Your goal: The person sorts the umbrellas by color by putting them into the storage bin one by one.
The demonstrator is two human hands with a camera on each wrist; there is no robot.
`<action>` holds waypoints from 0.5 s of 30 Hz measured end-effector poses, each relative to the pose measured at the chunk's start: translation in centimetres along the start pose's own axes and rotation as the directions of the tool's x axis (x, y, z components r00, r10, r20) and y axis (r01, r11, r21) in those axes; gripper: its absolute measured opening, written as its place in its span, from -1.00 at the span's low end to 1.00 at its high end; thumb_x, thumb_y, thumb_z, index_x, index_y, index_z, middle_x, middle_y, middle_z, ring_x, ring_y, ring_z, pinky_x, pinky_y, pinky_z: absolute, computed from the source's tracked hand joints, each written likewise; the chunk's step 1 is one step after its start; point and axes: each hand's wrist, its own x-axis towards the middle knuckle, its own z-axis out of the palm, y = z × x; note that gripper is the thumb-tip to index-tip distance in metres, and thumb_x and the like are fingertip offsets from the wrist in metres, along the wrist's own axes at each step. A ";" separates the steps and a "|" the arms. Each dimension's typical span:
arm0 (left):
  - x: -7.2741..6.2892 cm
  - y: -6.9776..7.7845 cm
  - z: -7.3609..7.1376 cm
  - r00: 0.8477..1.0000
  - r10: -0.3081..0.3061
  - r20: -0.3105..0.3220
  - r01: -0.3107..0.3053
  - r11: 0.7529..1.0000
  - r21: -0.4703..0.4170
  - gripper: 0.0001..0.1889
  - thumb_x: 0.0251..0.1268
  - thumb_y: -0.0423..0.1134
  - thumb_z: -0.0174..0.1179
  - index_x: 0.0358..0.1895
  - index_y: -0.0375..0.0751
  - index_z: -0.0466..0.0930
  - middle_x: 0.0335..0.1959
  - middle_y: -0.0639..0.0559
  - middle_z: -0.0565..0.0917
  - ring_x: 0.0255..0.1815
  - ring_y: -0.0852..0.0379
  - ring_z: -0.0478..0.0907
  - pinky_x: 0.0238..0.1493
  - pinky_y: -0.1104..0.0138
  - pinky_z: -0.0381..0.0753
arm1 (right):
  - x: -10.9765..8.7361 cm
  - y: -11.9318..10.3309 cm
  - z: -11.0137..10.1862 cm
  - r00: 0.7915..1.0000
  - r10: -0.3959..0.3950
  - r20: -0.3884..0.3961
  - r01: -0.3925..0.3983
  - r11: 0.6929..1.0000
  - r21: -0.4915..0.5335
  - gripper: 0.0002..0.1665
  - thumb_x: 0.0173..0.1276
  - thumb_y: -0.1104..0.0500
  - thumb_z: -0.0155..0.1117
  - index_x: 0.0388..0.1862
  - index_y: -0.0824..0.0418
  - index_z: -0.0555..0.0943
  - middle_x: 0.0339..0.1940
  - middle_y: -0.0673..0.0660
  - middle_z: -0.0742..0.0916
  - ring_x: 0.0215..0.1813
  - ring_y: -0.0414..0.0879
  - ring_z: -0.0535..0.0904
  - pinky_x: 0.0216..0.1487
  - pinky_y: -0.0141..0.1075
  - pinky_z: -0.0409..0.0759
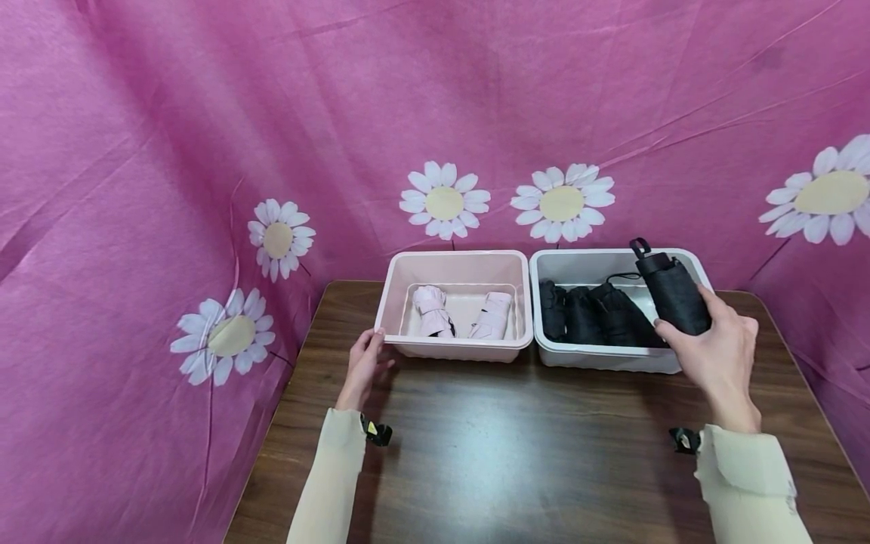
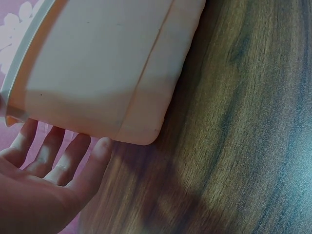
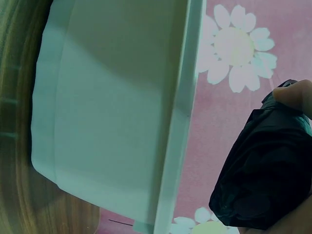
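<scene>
At the near left corner of a pale pink plastic bin (image 1: 454, 347), my left hand (image 1: 362, 368) grips the rim. In the left wrist view, its fingertips (image 2: 100, 148) touch the bin's end wall. Two folded pale pink umbrellas, one on the left (image 1: 432, 308) and one on the right (image 1: 492, 315), lie inside. My right hand (image 1: 723, 347) holds a folded black umbrella (image 1: 674, 293) tilted above the right end of a white-grey bin (image 1: 605, 358), its strap end pointing up and away. Several folded black umbrellas (image 1: 584, 313) lie side by side in that bin.
Both bins stand side by side towards the back of a dark wooden table (image 1: 516, 453). A pink cloth (image 1: 408, 91) with daisies hangs behind and at the sides. Small black devices sit at the left wrist (image 1: 377, 433) and the right wrist (image 1: 683, 440).
</scene>
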 end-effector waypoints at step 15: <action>-0.1 0.0 -0.1 1.000 -0.008 0.012 0.008 1.000 0.009 -0.50 0.45 0.02 0.03 0.20 -0.31 0.37 -0.28 0.10 0.39 -0.08 0.08 0.52 0.18 -0.14 0.51 | 0.9 0.4 0.8 0.995 0.095 0.019 -0.094 0.995 -0.029 -0.12 0.08 0.05 0.39 0.42 0.14 0.35 0.15 0.46 0.58 0.12 0.31 0.23 -0.19 -0.02 0.19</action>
